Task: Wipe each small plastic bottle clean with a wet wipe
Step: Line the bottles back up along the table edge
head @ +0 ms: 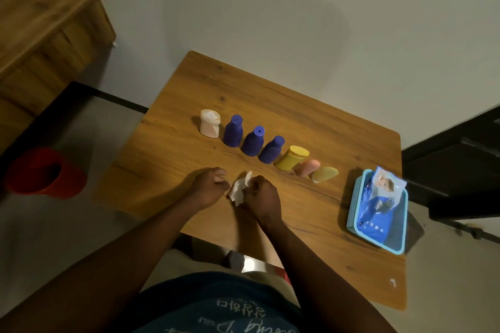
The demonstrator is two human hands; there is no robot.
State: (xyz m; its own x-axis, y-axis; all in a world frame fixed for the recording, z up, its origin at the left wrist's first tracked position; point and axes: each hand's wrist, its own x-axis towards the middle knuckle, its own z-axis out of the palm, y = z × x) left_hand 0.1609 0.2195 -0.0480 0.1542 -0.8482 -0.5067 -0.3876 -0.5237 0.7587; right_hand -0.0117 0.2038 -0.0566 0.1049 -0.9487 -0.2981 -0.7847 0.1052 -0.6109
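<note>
Bottles stand in a slanting row across the middle of the wooden table (311, 127): a pale bottle (210, 123) nearest the far-left corner, three blue bottles (253, 138), a yellow bottle (291, 157), a pink bottle (308, 167) and an olive bottle (324, 174) toward the right edge. Just in front of the row, the right hand (262, 196) is clenched around a crumpled white wet wipe (239, 189), while the left hand (210, 184), fingers curled and holding nothing, sits just beside the wipe. A light-blue basket (355, 199) holding a wipes pack (385, 186) rests at the table's right edge.
</note>
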